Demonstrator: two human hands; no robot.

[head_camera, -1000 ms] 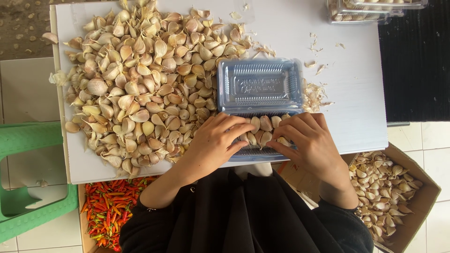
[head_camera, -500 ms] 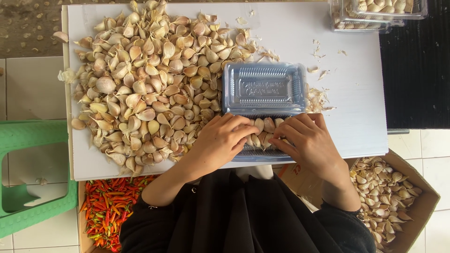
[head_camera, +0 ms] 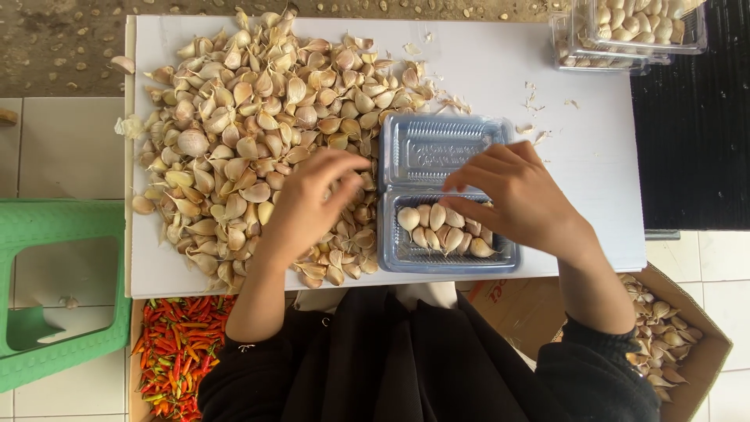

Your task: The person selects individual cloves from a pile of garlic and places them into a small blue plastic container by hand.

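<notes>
Head view, looking down on a white tabletop point(head_camera: 500, 70). Left hand point(head_camera: 312, 199), at frame centre, rests on the right edge of the heap of garlic cloves point(head_camera: 250, 117), fingers curled as if pinching cloves; whether it grips any cannot be told. Right hand point(head_camera: 519, 195), centre right, hovers over the clear hinged plastic box point(head_camera: 447, 195), fingers bent toward the cloves in its lower tray point(head_camera: 441, 230); no clove is seen held. Judged step: filling the tray, which is partly full along one row. Another clove would need to be gathered from the heap and set into the bare lower part of the tray. Filled boxes point(head_camera: 625, 31) stand at upper right; red chillies point(head_camera: 176, 344) lie at lower left.
</notes>
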